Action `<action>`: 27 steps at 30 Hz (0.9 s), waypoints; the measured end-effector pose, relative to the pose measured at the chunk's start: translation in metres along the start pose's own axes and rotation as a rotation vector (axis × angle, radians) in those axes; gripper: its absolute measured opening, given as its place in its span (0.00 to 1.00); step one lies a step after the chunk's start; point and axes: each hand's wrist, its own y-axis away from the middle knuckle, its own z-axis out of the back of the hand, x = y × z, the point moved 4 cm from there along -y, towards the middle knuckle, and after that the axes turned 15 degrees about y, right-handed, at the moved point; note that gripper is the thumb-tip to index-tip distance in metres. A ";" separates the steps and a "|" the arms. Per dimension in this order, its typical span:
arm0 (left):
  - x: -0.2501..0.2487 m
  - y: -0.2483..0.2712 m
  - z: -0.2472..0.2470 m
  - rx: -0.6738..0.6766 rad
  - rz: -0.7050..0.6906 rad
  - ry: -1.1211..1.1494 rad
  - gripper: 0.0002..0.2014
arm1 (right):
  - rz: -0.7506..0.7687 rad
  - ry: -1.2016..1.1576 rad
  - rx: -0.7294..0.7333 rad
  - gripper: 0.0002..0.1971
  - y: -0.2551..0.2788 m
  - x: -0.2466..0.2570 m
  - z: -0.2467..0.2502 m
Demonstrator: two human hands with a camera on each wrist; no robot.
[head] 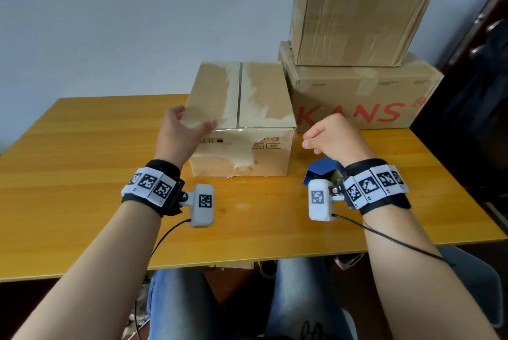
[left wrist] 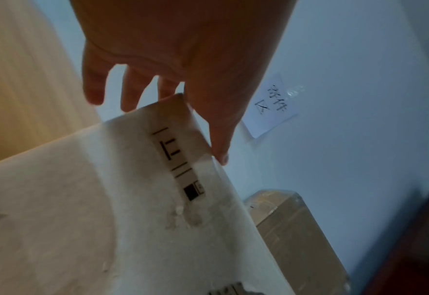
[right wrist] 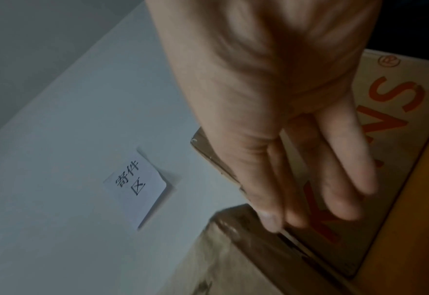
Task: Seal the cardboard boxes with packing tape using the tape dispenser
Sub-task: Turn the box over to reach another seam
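Observation:
A small cardboard box (head: 239, 108) with worn tape strips beside its centre seam stands mid-table; its flaps lie flat. My left hand (head: 192, 122) is at its near left top corner, thumb lying along the top front edge, straight fingers beside the left side. The left wrist view shows the hand (left wrist: 183, 59) spread over that box corner (left wrist: 107, 199). My right hand (head: 310, 140) hovers empty just right of the box, fingers together and loosely bent; it is blurred in the right wrist view (right wrist: 296, 179). The blue tape dispenser (head: 321, 170) lies on the table under my right wrist, mostly hidden.
Two taped boxes are stacked at the back right: a large one with red letters (head: 357, 92) and another (head: 357, 15) on top. The yellow wooden table (head: 82, 160) stands against a white wall with a paper note (right wrist: 137, 179). Dark furniture (head: 481, 64) is at the right.

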 end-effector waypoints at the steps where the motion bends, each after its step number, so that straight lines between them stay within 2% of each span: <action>1: -0.007 0.002 0.000 -0.022 -0.067 -0.056 0.38 | 0.016 -0.046 -0.023 0.07 0.001 -0.002 0.004; 4: -0.033 0.010 -0.013 -0.040 -0.329 -0.218 0.22 | 0.143 -0.186 -0.154 0.11 0.004 0.004 0.018; 7: -0.057 0.024 -0.049 0.144 -0.485 -0.289 0.12 | 0.299 -0.219 -0.151 0.10 -0.004 0.022 0.021; 9: -0.061 0.031 -0.078 0.316 -0.493 -0.324 0.10 | 0.341 -0.154 -0.083 0.09 -0.014 0.029 0.015; 11: -0.055 0.031 -0.098 0.413 -0.454 -0.356 0.10 | 0.332 -0.055 -0.021 0.08 -0.022 0.030 0.008; 18: -0.048 0.018 -0.113 0.327 -0.432 -0.492 0.17 | 0.347 -0.184 0.021 0.08 -0.028 0.022 0.000; 23: -0.043 0.019 -0.111 0.288 -0.446 -0.494 0.10 | 0.380 -0.197 0.076 0.14 -0.028 0.017 -0.002; 27: -0.039 0.018 -0.108 0.301 -0.428 -0.462 0.09 | 0.390 -0.260 0.080 0.15 -0.027 0.011 -0.009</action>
